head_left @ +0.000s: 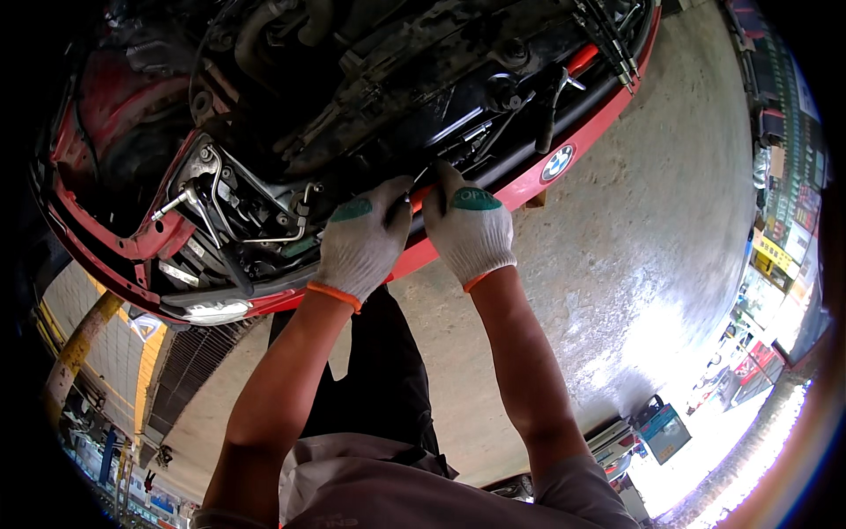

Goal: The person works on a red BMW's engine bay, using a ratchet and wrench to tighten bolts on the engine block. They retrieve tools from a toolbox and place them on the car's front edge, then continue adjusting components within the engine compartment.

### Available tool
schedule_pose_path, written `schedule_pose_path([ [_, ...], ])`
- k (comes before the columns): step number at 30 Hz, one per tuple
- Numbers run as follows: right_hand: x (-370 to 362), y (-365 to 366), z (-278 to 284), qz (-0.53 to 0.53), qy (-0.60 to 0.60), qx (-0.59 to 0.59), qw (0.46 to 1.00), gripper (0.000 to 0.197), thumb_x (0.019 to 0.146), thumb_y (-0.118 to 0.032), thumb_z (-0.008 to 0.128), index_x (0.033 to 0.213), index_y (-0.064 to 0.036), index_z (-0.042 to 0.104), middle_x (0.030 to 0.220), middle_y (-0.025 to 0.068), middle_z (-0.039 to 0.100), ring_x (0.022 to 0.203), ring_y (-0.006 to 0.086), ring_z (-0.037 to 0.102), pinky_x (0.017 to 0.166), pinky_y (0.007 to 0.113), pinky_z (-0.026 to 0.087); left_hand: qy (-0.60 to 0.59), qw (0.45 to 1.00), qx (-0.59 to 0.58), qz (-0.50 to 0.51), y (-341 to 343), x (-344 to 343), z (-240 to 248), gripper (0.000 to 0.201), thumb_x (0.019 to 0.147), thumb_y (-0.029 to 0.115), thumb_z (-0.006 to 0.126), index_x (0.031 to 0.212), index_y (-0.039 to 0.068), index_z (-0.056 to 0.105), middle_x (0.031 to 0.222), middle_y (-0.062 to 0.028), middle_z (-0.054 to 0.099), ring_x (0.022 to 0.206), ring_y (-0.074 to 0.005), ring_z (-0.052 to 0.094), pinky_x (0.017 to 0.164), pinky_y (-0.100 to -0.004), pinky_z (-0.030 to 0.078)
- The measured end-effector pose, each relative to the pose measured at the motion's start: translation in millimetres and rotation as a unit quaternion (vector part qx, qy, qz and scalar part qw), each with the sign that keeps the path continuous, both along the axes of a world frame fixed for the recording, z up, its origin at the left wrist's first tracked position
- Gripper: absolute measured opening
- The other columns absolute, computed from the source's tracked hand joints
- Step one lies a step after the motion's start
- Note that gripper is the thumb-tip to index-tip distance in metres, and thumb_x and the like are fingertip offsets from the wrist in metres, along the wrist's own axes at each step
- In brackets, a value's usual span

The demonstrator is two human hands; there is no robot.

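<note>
Both my hands wear white knit gloves with orange cuffs and green printing. At the front edge of a red car's open engine bay, my left hand (pixel 363 234) has its fingers curled downward. Close beside it on the right, my right hand (pixel 469 220) reaches over the red front bumper (pixel 419 256) with fingers bent together. Whatever the fingertips hold is hidden in the dark gap between the hands. A ratchet (pixel 201 212) with a black handle lies left of them by the headlight. On the right, another black-handled ratchet (pixel 549 115) rests on the front crossbeam.
Dark engine parts and hoses (pixel 308 26) fill the bay. The headlight (pixel 216 311) sits at the left corner. A round badge (pixel 557 164) is on the bumper. Concrete floor (pixel 608 256) stretches right, with shelves (pixel 789 194) beyond. A yellow post (pixel 84 344) stands left.
</note>
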State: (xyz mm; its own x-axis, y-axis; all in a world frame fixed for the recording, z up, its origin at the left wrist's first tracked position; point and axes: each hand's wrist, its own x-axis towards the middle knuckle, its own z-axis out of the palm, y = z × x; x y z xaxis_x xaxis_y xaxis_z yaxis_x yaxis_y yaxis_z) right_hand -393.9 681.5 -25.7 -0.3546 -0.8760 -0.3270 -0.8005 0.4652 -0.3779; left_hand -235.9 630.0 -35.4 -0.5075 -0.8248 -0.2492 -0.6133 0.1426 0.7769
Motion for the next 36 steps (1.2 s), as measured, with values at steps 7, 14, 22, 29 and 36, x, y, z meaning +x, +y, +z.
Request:
schedule_pose_path([
  [7, -4, -8, 6, -0.021, -0.048, 0.016, 0.998, 0.041, 0.096, -0.029, 0.06, 0.129, -0.0044, 0.065, 0.085, 0.0183, 0.074, 0.076, 0.0365, 0.073, 0.068, 0.048, 0.058, 0.002, 1.0, 0.005, -0.01, -4, 2, -3, 0.028, 0.099, 0.018, 0.066, 0.125, 0.008, 0.071, 0.11, -0.0155, 0.076, 0.09, -0.0317, 0.075, 0.08, -0.0371, 0.061],
  [14, -5, -3, 3, -0.056, -0.062, -0.023, 0.996, 0.038, 0.097, -0.026, 0.059, 0.127, -0.0038, 0.065, 0.082, 0.0207, 0.073, 0.076, 0.0377, 0.073, 0.068, 0.048, 0.058, -0.015, 0.999, 0.03, -0.036, -11, 0, 6, 0.028, 0.1, 0.017, 0.066, 0.126, 0.008, 0.072, 0.113, -0.0155, 0.075, 0.096, -0.0295, 0.075, 0.083, -0.0358, 0.061],
  [22, -5, -1, 3, -0.108, -0.176, -0.028, 0.978, 0.033, 0.097, -0.022, 0.061, 0.124, -0.0041, 0.067, 0.077, 0.0219, 0.071, 0.071, 0.036, 0.072, 0.064, 0.045, 0.056, 0.023, 1.0, -0.011, -0.008, -6, 7, 19, 0.026, 0.097, 0.012, 0.068, 0.123, 0.008, 0.072, 0.107, -0.0145, 0.076, 0.09, -0.03, 0.075, 0.08, -0.0366, 0.06],
  [29, -5, -6, 7, -0.148, -0.199, -0.017, 0.969, 0.03, 0.101, -0.021, 0.058, 0.123, -0.0033, 0.068, 0.091, 0.0211, 0.074, 0.081, 0.0318, 0.074, 0.073, 0.039, 0.057, -0.03, 0.999, 0.017, -0.017, -10, 4, 32, 0.027, 0.096, 0.013, 0.068, 0.123, 0.008, 0.072, 0.106, -0.0152, 0.077, 0.09, -0.0297, 0.076, 0.08, -0.0361, 0.06],
  [36, -9, -9, 0, -0.105, -0.157, -0.016, 0.982, 0.033, 0.101, -0.024, 0.056, 0.123, -0.0046, 0.07, 0.097, 0.022, 0.074, 0.09, 0.0348, 0.075, 0.078, 0.04, 0.057, -0.056, 0.998, 0.013, -0.02, -10, -4, 37, 0.027, 0.097, 0.014, 0.068, 0.123, 0.007, 0.073, 0.107, -0.0152, 0.078, 0.089, -0.0279, 0.077, 0.079, -0.035, 0.061],
])
